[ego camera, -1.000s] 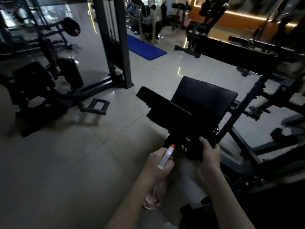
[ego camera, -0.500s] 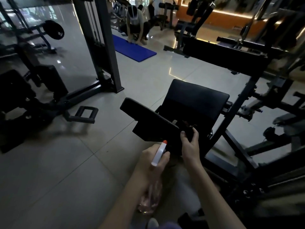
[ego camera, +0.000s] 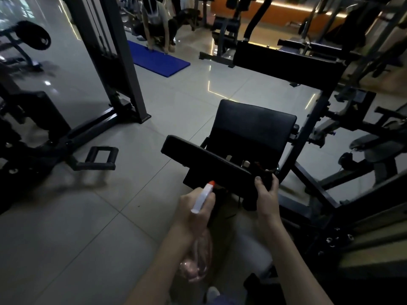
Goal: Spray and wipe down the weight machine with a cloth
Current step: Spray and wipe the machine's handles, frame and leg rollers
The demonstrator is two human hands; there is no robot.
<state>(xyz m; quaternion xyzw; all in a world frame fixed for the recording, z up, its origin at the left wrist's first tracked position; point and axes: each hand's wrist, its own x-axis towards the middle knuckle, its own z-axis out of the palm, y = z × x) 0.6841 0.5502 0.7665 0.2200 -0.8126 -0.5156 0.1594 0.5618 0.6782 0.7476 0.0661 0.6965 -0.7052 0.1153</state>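
The weight machine stands right of centre, with a black padded seat [ego camera: 253,128] and a long black pad [ego camera: 204,159] angled in front of it. My left hand [ego camera: 193,208] grips a clear spray bottle [ego camera: 196,260] by its neck; the white trigger head with an orange nozzle [ego camera: 203,195] points at the long pad. My right hand [ego camera: 267,193] holds a dark cloth [ego camera: 263,180] against the near end of that pad, fingers curled over it. The cloth is hard to make out in the dim light.
The machine's black frame [ego camera: 308,133] rises on the right. A cable tower [ego camera: 114,62] and a footrest handle [ego camera: 99,159] stand on the tiled floor to the left. Further back a person [ego camera: 156,20] crouches by a blue mat [ego camera: 158,59].
My right hand has shifted from below the pad's end up onto it. The view has tilted, bringing the pad lower in the frame. My left hand keeps the bottle aimed at the pad.
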